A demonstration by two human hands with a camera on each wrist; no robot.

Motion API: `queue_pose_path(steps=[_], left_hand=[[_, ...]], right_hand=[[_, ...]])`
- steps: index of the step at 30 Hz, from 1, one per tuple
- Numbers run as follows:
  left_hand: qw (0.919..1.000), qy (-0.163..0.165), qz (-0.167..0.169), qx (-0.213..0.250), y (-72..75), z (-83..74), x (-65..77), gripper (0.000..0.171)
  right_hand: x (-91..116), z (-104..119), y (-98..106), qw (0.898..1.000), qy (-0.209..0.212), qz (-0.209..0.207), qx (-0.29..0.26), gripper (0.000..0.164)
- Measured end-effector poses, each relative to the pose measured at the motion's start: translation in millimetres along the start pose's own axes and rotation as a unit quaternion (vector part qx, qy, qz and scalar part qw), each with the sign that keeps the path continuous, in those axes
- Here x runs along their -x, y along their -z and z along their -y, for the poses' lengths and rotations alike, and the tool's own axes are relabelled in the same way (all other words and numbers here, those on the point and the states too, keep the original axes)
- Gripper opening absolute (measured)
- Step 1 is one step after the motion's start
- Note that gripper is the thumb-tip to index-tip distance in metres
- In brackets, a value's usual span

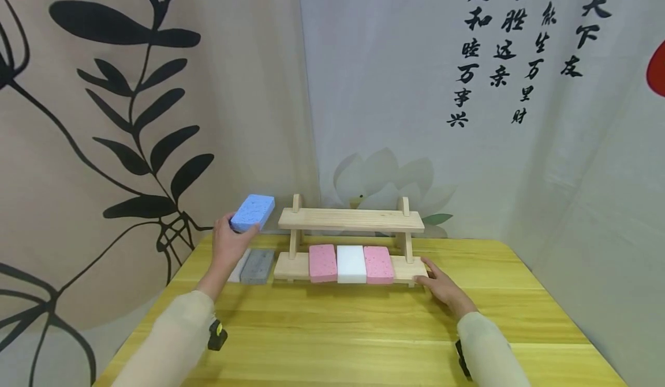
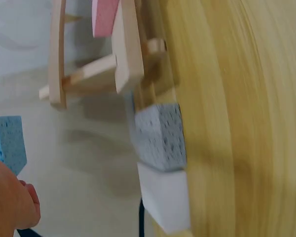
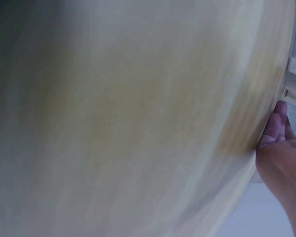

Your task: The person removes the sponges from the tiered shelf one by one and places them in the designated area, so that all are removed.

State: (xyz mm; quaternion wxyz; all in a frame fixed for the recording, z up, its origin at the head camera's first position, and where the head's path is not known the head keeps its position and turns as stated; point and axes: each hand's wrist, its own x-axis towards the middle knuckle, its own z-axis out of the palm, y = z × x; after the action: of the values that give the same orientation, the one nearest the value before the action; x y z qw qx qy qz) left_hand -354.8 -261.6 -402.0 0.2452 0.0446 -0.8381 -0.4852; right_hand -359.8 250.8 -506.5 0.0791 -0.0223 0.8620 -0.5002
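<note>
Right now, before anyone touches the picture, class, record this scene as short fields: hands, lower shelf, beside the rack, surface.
Left hand: holds a blue sponge, raised off the table
Right hand: at the lower shelf's right end; grip unclear
Lower shelf: pink sponge, white block, second pink sponge, in a row
Left of rack: gray sponge, pale block
Surface: wooden table

Rack (image 1: 351, 219), two sponges (image 1: 258, 267) on wooden table (image 1: 337, 329)

Blue sponge (image 1: 253, 209) in left fingers (image 1: 225, 224), near a two-tier wooden rack (image 1: 351, 219); right fingers (image 1: 432, 266) at its lower shelf (image 1: 292, 266).
</note>
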Motion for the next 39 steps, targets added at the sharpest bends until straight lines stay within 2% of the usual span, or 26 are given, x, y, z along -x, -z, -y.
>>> queue_pose_path(steps=[9,17,29,39], left_hand=[[0.999,0.037,-0.008,-0.023,30.1,22.4,-4.0,0.088],[0.9982,0.057,-0.012,-0.017,49.0,42.5,-6.3,0.089],[0.9971,0.065,-0.028,-0.028,62.4,73.4,-7.6,0.088],[0.9931,0.112,-0.01,-0.033,69.9,92.5,-6.7,0.093]], right_hand=[[-0.3,0.8,1.4,1.0,0.003,0.007,-0.01,0.081],[0.7,2.4,1.2,1.0,0.01,0.007,-0.001,0.082],[1.5,2.6,0.4,1.0,0.008,0.008,-0.006,0.082],[1.6,2.3,-0.4,1.0,0.003,0.003,0.001,0.082]])
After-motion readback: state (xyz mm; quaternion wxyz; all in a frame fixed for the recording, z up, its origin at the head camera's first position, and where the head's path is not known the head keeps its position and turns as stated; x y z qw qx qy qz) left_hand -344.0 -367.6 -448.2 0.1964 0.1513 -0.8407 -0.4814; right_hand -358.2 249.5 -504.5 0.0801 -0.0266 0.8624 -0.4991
